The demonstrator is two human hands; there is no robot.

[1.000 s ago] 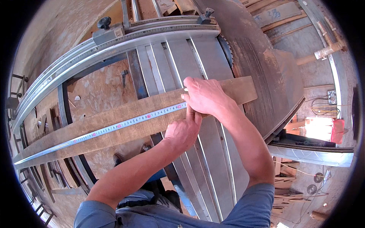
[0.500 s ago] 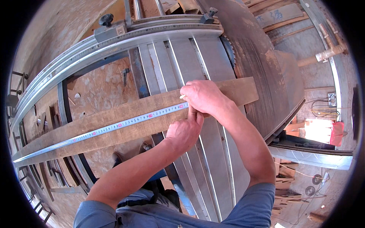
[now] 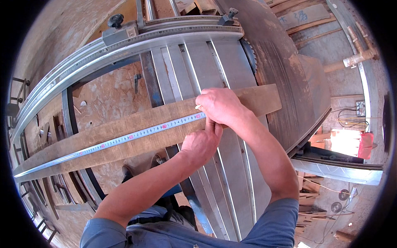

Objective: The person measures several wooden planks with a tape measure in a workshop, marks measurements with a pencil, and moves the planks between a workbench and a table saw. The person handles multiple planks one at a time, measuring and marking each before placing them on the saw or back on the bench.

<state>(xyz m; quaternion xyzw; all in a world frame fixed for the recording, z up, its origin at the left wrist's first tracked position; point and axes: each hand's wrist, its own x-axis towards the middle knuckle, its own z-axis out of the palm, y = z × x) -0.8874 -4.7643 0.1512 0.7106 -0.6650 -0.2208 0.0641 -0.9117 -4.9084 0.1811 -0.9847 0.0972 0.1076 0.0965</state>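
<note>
A long wooden board [image 3: 136,142] lies aslant across the saw's sliding table, tapering toward the far left. Along it runs the pale blade of a tape measure [image 3: 144,132], drawn out straight until it passes beneath my hands. My left hand [image 3: 200,141] is closed, its fingers at the board's near edge and on the tape. Over the board and tape, my right hand [image 3: 221,106] is bent with curled fingers. Between them a small pale stick-like tip [image 3: 198,107] pokes out; its kind is unclear. Any tape case is hidden by my hands.
The ribbed metal sliding table [image 3: 235,173] lies under the board's right part. Beyond stands a long metal fence [image 3: 173,39] with black knobs. A toothed saw blade [image 3: 249,56] rises past the board's far edge. Wood offcuts [image 3: 310,211] lie on the floor at right.
The tape's marks sit very slightly farther right along the board. Both hands have barely moved, and the board stays where it was.
</note>
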